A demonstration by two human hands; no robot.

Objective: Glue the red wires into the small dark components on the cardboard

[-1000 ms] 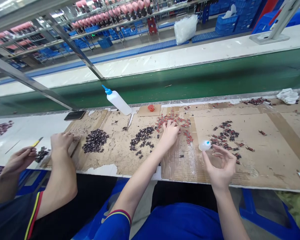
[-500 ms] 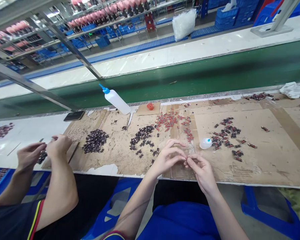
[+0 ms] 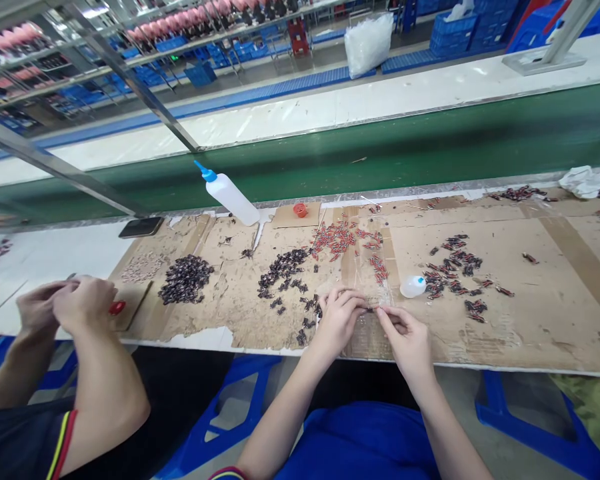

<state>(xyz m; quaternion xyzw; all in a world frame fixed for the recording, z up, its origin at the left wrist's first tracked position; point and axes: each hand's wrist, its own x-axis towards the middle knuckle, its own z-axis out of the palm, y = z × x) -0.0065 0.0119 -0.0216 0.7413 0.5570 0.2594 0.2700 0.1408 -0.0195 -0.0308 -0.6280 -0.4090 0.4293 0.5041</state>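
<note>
My left hand (image 3: pixel 339 321) is closed in a pinch on a small dark part (image 3: pixel 371 309), held just above the cardboard (image 3: pixel 530 280). The fingertips of my right hand (image 3: pixel 406 339) are pinched at the part's right end; what they grip is too small to make out. Red-and-metal pieces (image 3: pixel 334 240) lie scattered beyond my hands. Small black parts (image 3: pixel 284 270) are piled left of them, some beside my left wrist. Right of my right hand's fingers lies a small white bottle (image 3: pixel 411 287) with a blue tip, near a group of joined black-and-red pieces (image 3: pixel 453 267).
A co-worker's hands (image 3: pixel 75 303) work at the left, near another black pile (image 3: pixel 186 279). A tall white bottle (image 3: pixel 233 199) leans by a phone (image 3: pixel 141 227) and a red cap (image 3: pixel 300 210). Behind runs a green belt (image 3: pixel 300 163). Crumpled white plastic (image 3: pixel 581 182) lies far right.
My left hand's fingers have curled inward and closed, and a dark part now shows between my two hands. The co-worker's hands have shifted left, uncovering a red object.
</note>
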